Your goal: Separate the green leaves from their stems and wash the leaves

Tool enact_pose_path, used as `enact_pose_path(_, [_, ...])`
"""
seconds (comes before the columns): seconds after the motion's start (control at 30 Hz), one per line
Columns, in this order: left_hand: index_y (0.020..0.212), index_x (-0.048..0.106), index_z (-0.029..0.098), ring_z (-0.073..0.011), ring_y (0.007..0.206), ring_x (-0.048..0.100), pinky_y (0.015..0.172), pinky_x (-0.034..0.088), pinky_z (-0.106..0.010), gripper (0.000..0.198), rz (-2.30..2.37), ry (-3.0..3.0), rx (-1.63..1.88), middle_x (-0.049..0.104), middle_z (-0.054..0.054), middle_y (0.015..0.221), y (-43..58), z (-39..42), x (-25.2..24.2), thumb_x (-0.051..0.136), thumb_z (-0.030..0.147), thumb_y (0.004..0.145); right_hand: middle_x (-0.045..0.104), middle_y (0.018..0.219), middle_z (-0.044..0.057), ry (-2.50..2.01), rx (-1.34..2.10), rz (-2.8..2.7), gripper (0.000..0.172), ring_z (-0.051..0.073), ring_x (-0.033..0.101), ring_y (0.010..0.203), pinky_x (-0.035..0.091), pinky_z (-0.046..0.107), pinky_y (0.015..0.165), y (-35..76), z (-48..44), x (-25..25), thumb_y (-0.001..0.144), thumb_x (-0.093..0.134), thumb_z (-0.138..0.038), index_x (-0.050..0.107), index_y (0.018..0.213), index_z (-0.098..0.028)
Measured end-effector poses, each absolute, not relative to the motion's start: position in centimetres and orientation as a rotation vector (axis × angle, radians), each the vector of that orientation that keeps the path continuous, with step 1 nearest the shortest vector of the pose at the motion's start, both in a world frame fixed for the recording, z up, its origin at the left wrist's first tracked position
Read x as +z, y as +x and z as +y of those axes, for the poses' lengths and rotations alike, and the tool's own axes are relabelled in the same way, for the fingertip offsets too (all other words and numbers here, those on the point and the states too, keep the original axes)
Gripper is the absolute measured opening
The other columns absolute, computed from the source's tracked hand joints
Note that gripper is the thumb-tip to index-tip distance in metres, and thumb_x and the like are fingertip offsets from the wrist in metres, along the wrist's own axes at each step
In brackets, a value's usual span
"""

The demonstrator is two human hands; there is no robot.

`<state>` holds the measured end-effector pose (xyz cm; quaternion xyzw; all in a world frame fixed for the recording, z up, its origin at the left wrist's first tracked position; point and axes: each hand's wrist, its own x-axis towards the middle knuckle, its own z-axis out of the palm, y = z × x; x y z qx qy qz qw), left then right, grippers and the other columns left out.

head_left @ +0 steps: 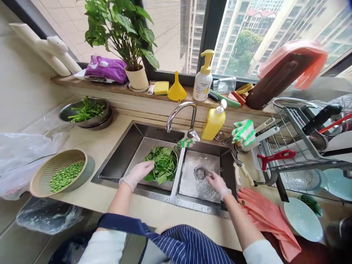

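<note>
My left hand (137, 174), in a clear glove, is over the left sink basin (121, 154), its fingers stretched toward a heap of green leaves (164, 165) and holding nothing. Also gloved, my right hand (217, 182) is low in the right basin (187, 183), beside the round drain strainer (200, 172). Its fingertips are close together at the strainer's right edge; whether they grip it is too small to tell. Shallow water ripples around the strainer. The chrome faucet (180, 108) arches over the left basin, with a green-and-white cloth (185, 143) at its base.
Left of the sink are a colander (40, 179) of green beans (66, 176) and a metal bowl (64, 113) of green stems. Behind stands a yellow bottle (213, 123). At right are a dish rack (297, 146), white-handled scissors (242, 170), pink gloves (266, 216) and a pale bowl (302, 220).
</note>
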<state>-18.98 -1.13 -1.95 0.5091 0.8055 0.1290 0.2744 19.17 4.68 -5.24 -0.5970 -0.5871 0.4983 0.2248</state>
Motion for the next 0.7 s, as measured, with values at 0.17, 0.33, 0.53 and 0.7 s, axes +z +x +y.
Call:
enact_pose_path(0.17, [0.110, 0.063, 0.012, -0.0132, 0.103, 0.061, 0.092, 0.043, -0.022, 0.041, 2.037, 1.387, 0.456, 0.066, -0.004, 0.111, -18.8, -1.4, -0.3, 0.036, 0.032, 0.088, 0.070, 0.089, 0.009, -1.390, 1.584, -1.721, 0.029, 0.015, 0.065, 0.077, 0.050, 0.027, 0.070, 20.5, 4.5, -3.7, 0.083, 0.049, -0.032, 0.068, 0.099, -0.016])
enact_pose_path(0.33, [0.105, 0.067, 0.019, -0.0160, 0.114, 0.055, 0.103, 0.033, -0.030, 0.030, 2.097, 1.365, 0.253, 0.065, -0.005, 0.115, -16.8, -2.3, -4.0, 0.047, 0.022, 0.083, 0.068, 0.070, 0.005, -1.644, 1.259, -1.947, 0.016, 0.015, 0.062, 0.064, 0.047, 0.023, 0.063, 19.7, 4.3, -5.6, 0.074, 0.055, -0.026, 0.070, 0.075, -0.019])
enact_pose_path(0.53, [0.122, 0.058, 0.023, -0.0149, 0.119, 0.050, 0.102, 0.033, -0.022, 0.040, 1.991, 1.440, 0.087, 0.054, -0.002, 0.130, -18.4, -2.3, -7.4, 0.048, 0.030, 0.084, 0.067, 0.067, 0.004, -1.490, 1.159, -2.519, 0.018, 0.019, 0.061, 0.063, 0.043, 0.027, 0.059, 14.6, 1.8, -2.1, 0.076, 0.057, -0.032, 0.070, 0.067, -0.023])
enact_pose_path(0.7, [0.118, 0.059, 0.024, -0.0176, 0.117, 0.052, 0.100, 0.035, -0.026, 0.040, 1.959, 1.525, -0.064, 0.058, -0.005, 0.125, -19.4, -2.3, -9.1, 0.054, 0.031, 0.079, 0.069, 0.070, -0.001, -0.652, 1.769, -2.401, 0.051, 0.013, 0.060, 0.061, 0.044, 0.024, 0.058, 4.9, -4.3, 4.8, 0.087, 0.034, -0.054, 0.072, 0.070, -0.024])
